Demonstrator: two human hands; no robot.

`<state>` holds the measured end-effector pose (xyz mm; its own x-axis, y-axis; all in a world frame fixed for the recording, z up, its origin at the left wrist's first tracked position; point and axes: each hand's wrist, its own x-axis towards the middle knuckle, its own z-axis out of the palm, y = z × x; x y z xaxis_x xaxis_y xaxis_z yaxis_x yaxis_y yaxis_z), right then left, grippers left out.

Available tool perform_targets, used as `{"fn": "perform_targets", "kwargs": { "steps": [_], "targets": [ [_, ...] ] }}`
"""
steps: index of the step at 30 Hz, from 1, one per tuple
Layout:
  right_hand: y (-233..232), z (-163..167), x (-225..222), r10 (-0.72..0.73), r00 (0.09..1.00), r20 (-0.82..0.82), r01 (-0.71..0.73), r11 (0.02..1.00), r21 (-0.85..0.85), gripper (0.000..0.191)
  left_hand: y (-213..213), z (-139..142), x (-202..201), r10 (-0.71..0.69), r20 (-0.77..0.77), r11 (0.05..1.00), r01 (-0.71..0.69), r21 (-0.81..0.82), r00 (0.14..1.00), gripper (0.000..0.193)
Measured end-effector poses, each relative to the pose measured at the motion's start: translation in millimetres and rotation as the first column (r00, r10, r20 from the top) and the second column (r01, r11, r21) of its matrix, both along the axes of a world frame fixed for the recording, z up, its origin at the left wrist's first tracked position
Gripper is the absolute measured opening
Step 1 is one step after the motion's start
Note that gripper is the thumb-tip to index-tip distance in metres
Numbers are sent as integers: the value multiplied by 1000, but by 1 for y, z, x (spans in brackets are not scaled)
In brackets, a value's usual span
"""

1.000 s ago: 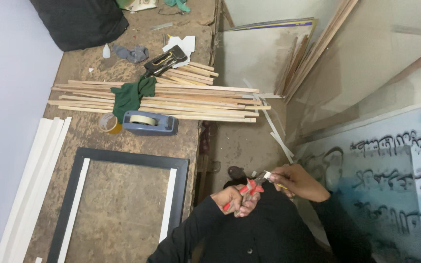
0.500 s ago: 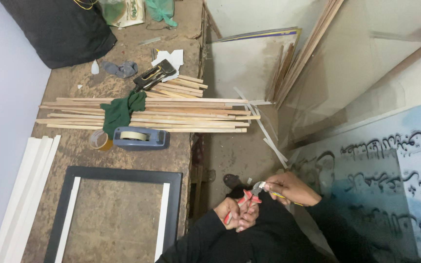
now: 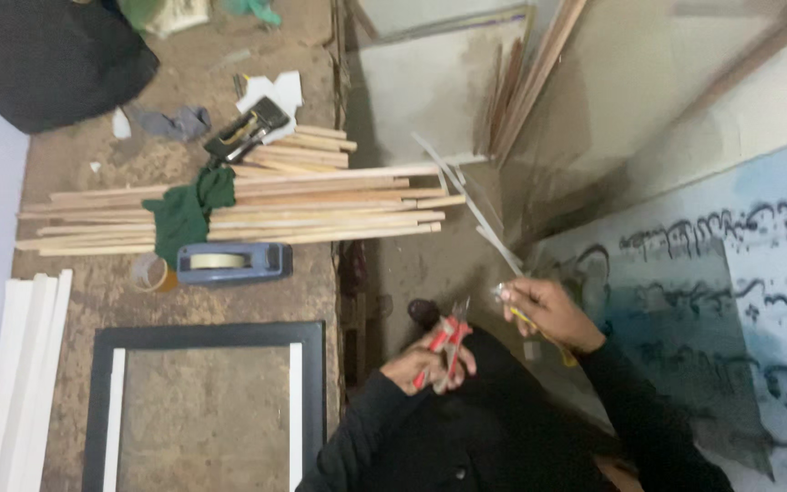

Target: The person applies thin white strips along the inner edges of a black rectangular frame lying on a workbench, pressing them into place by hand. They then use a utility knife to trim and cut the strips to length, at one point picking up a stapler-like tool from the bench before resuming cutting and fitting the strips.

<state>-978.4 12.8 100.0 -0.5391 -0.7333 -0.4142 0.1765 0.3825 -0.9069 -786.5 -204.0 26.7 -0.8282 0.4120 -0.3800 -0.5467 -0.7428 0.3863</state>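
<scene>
Left hand [image 3: 430, 364] grips red-handled pliers [image 3: 444, 342]; right hand [image 3: 548, 310] pinches a small yellow-handled tool [image 3: 526, 319].

On your tabletop [image 3: 184, 164] lie wooden strips [image 3: 257, 210] under a green cloth [image 3: 184, 208]. A tape dispenser [image 3: 229, 263] sits beside them, near a black frame [image 3: 211, 335].

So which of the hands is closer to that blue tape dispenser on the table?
Left. The left hand, gripping red-handled pliers, sits just right of the table edge below the blue tape dispenser; the right hand is farther right, toward the wall.
</scene>
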Motion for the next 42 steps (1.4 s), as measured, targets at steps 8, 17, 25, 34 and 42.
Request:
{"fn": "perform_targets", "kwargs": {
  "steps": [8,17,25,34,42],
  "targets": [
    [-16,-7,13,-259,965,48,263,954,-146,28,3,39,-31,-62,-97,669,-31,-742,993,61],
    [-28,-2,28,-220,951,217,265,943,-204,37,6,24,-15,-9,-187,988,-20,-153,982,52],
    [-10,-55,14,-447,864,232,498,826,-265,26,-1,17,-6,28,-182,980,-63,-187,983,50],
    [-34,-72,4,-451,801,394,531,839,-120,47,-93,5,-46,182,57,689,-86,-719,982,26],
    [-111,-70,-4,-177,867,466,291,939,-185,35,-329,54,-117,728,-571,-98,-767,-634,379,37]
  ]
}}
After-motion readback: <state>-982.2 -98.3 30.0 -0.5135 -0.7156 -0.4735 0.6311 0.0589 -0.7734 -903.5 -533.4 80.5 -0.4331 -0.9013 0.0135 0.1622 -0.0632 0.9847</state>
